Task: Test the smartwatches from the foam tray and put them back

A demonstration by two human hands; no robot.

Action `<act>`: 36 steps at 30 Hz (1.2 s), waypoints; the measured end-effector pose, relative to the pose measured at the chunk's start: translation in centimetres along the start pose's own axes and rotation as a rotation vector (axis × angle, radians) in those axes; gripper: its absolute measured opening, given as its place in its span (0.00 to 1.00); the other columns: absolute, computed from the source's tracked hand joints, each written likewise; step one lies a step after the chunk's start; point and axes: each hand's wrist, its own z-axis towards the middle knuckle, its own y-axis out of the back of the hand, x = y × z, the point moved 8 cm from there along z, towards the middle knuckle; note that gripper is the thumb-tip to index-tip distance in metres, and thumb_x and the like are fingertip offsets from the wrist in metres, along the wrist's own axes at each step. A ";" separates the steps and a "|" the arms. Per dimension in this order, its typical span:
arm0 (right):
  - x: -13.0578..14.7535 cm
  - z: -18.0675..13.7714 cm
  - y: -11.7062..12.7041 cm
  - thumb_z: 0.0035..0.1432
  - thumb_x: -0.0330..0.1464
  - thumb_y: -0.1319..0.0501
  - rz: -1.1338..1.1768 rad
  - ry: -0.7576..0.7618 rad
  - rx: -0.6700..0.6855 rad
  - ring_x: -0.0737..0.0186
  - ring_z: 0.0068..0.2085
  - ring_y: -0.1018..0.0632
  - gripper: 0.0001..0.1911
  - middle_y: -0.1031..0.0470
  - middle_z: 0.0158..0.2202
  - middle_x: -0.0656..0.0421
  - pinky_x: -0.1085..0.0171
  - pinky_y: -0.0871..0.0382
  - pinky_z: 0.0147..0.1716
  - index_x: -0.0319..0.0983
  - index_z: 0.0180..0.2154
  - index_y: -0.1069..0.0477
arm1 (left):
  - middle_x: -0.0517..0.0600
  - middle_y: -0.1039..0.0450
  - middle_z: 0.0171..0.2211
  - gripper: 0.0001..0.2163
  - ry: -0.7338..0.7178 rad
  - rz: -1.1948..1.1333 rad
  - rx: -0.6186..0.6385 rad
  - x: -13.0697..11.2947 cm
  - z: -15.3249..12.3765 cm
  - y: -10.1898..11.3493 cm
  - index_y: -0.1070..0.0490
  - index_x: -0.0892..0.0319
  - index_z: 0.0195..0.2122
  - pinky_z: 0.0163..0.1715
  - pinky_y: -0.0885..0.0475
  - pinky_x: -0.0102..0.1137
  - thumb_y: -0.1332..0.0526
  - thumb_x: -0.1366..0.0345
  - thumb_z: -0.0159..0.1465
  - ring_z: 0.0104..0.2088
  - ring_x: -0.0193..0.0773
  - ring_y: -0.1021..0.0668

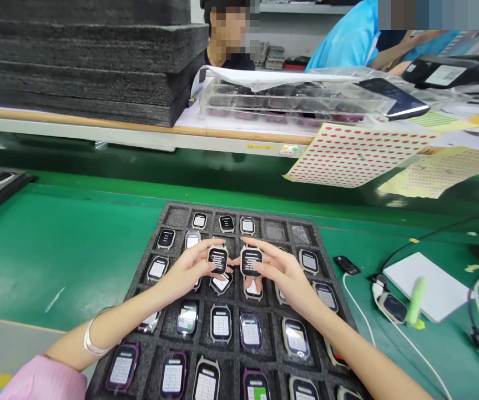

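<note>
Head view: one in each grip, mid-frame

I see the green table (76, 250) across the lower frame, the foam tray (179, 215) on it at bottom centre, a black foam stack (72, 61) upper left. At centre, the left hand (191, 266) grips a first watch (218, 259) between thumb and fingers; the right hand (287, 275) likewise grips a second watch (251, 258), both above the tray, screens showing text.

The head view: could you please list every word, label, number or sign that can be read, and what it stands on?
None can be read with certainty.
Watch in left hand: text too small.
Watch in right hand: text too small.
Watch screens in tray: too small.
Yellow label on bench edge: blurred.
White label on black device: blurred.
</note>
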 end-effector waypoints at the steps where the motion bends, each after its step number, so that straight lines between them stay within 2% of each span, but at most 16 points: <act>1: -0.1 0.0 0.0 0.58 0.35 0.39 -0.006 -0.003 -0.006 0.62 0.26 0.22 0.25 0.22 0.42 0.50 0.65 0.29 0.22 0.37 0.57 0.37 | 0.52 0.24 0.40 0.21 -0.001 0.006 0.005 -0.1 0.0 -0.1 0.35 0.59 0.54 0.39 0.24 0.37 0.41 0.69 0.57 0.40 0.43 0.21; 7: -0.2 -0.1 0.3 0.58 0.38 0.36 -0.095 -0.008 -0.050 0.62 0.24 0.23 0.25 0.22 0.33 0.55 0.64 0.29 0.23 0.39 0.55 0.35 | 0.53 0.25 0.40 0.22 -0.019 0.035 0.033 -0.3 0.1 -0.3 0.35 0.59 0.53 0.40 0.25 0.38 0.40 0.69 0.56 0.40 0.44 0.22; 10: 0.1 -0.2 0.1 0.59 0.40 0.38 -0.106 0.007 -0.013 0.63 0.22 0.25 0.25 0.21 0.33 0.55 0.65 0.31 0.21 0.39 0.56 0.35 | 0.53 0.25 0.40 0.22 -0.032 0.031 0.035 -0.3 0.1 -0.2 0.35 0.58 0.53 0.39 0.24 0.38 0.40 0.70 0.56 0.41 0.44 0.22; 15: 0.8 -0.2 0.5 0.62 0.41 0.42 -0.219 0.074 -0.029 0.62 0.21 0.27 0.22 0.23 0.23 0.60 0.64 0.31 0.24 0.39 0.55 0.34 | 0.53 0.25 0.39 0.19 -0.059 0.024 0.023 -0.1 0.3 0.1 0.34 0.59 0.51 0.38 0.24 0.37 0.37 0.65 0.58 0.39 0.44 0.21; 19: 0.8 -0.3 0.5 0.62 0.42 0.42 -0.259 0.075 -0.039 0.58 0.26 0.24 0.22 0.23 0.24 0.59 0.63 0.30 0.25 0.41 0.55 0.33 | 0.55 0.24 0.38 0.18 -0.071 0.026 0.009 -0.1 0.4 0.3 0.36 0.61 0.50 0.35 0.23 0.34 0.37 0.63 0.60 0.38 0.43 0.21; 23: 0.8 -0.3 0.4 0.61 0.41 0.41 -0.227 0.051 -0.055 0.54 0.33 0.21 0.21 0.20 0.36 0.55 0.62 0.28 0.28 0.42 0.54 0.32 | 0.55 0.23 0.37 0.16 -0.078 0.047 0.001 -0.2 0.3 0.5 0.35 0.61 0.49 0.33 0.23 0.31 0.38 0.63 0.61 0.36 0.41 0.21; 25: 0.8 -0.3 0.4 0.61 0.41 0.41 -0.219 0.048 -0.061 0.54 0.34 0.21 0.21 0.21 0.39 0.54 0.61 0.27 0.29 0.42 0.54 0.32 | 0.55 0.23 0.37 0.16 -0.079 0.049 -0.003 -0.2 0.3 0.5 0.35 0.61 0.49 0.33 0.23 0.31 0.38 0.64 0.61 0.36 0.41 0.21; 29: 0.6 -0.2 0.5 0.62 0.41 0.43 -0.208 0.042 -0.064 0.56 0.31 0.21 0.21 0.21 0.38 0.54 0.62 0.28 0.29 0.41 0.55 0.34 | 0.55 0.23 0.37 0.17 -0.085 0.019 -0.008 -0.3 0.4 0.5 0.35 0.62 0.49 0.32 0.23 0.31 0.38 0.67 0.59 0.37 0.42 0.20; 34: 0.4 -0.1 0.6 0.63 0.39 0.44 -0.211 0.044 -0.045 0.58 0.29 0.22 0.21 0.21 0.30 0.56 0.64 0.29 0.27 0.39 0.56 0.34 | 0.54 0.23 0.36 0.18 -0.082 0.014 -0.009 -0.5 0.5 0.5 0.35 0.62 0.49 0.32 0.23 0.31 0.38 0.68 0.58 0.37 0.42 0.20; 36: 0.5 -0.1 0.5 0.63 0.38 0.44 -0.201 0.053 -0.037 0.60 0.27 0.23 0.20 0.21 0.33 0.56 0.65 0.29 0.26 0.40 0.55 0.34 | 0.55 0.23 0.36 0.17 -0.077 0.016 -0.007 -0.5 0.4 0.4 0.35 0.62 0.49 0.32 0.24 0.32 0.38 0.67 0.58 0.37 0.42 0.20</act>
